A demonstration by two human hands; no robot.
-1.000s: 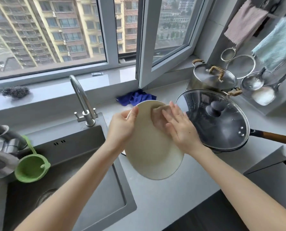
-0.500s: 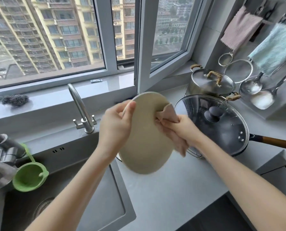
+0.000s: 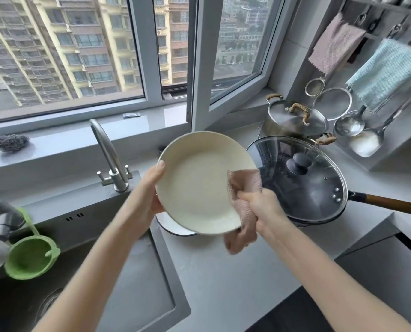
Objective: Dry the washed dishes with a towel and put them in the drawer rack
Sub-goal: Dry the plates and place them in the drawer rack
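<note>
We hold the cream plate tilted above the table, just beside the sink. Our left hand grips its left rim, with the thumb on the front and the rest behind. Our right hand has its fingers curled tight round the pink towel, pressing it to the plate's right rim. We judge drying to be under way. Another dish waits underneath. The drawer rack is out of sight, so putting away remains.

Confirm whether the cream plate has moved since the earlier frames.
Yes. The cream plate has been turned over, hollow face now showing, and raised relative to the faucet.
</note>
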